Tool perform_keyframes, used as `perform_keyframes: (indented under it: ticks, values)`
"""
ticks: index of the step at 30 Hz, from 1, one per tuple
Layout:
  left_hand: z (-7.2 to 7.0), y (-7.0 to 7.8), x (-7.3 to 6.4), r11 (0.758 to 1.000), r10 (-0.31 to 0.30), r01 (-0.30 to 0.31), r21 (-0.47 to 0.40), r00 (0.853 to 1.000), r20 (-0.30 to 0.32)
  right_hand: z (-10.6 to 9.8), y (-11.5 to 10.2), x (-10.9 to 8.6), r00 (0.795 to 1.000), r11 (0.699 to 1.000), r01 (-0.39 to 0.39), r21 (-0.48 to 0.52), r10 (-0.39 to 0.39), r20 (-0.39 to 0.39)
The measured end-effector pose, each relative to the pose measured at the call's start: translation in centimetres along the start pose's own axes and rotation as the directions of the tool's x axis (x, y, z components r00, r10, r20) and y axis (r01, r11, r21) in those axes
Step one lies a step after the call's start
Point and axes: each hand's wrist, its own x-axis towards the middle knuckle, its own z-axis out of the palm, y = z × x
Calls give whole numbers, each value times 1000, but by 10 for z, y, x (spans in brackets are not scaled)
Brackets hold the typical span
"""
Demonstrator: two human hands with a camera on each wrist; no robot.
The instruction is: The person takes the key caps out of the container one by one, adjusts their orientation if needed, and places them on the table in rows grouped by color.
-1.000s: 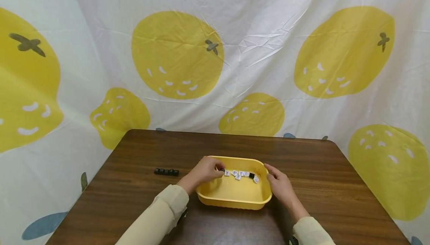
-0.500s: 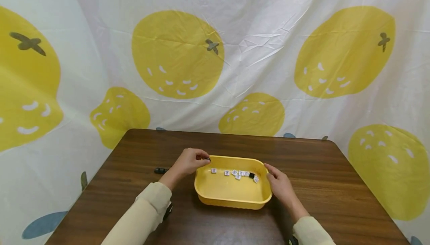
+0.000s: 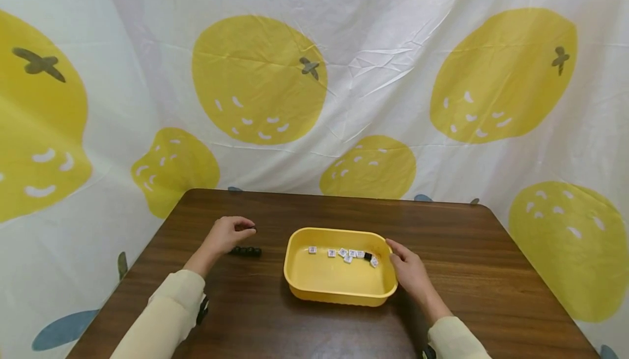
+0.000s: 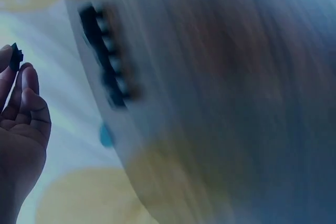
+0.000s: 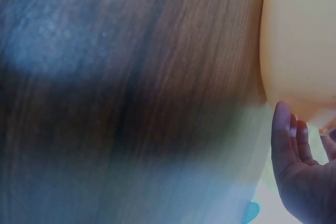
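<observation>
In the head view my left hand (image 3: 229, 236) pinches a small black keycap (image 4: 17, 57) between thumb and fingertips, just above a row of black keycaps (image 3: 248, 251) on the table. The hand covers the row's left part. My right hand (image 3: 413, 277) holds the right end of a yellow tray (image 3: 339, 296), its thumb and fingers at the far right corner. Inside the tray lie several white keycaps (image 3: 332, 253) with printed marks and one black keycap (image 3: 368, 257) among them. The left wrist view shows the row blurred, beside the hand.
The brown wooden table (image 3: 491, 277) has rounded far corners. A white cloth (image 3: 373, 64) printed with yellow lemons hangs behind it and at both sides.
My left hand has come out of the tray and moved left across the table with the black keycap, to over the row. A white keycap at the tray's left now shows. My right hand stays put.
</observation>
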Motion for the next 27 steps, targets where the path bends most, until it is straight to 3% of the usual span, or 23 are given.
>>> perform_keyframes:
  ticks: [6,12,19,27]
  values:
    - [-22,-34,-14,996,-52,52,70,999,-6,0,-1,0,1000,1000,-18,6,18,-1]
    - [-30,-55,-24,992,-79,78,99,997,14,1,-1,0,1000,1000,-11,-3,11,-5]
    - [-27,-70,-27,990,-58,55,128,998,18,1,2,1,1000,1000,-12,-13,12,-2]
    - [-23,-74,-27,991,-67,64,118,998,19,1,1,2,1000,1000,-23,4,23,5]
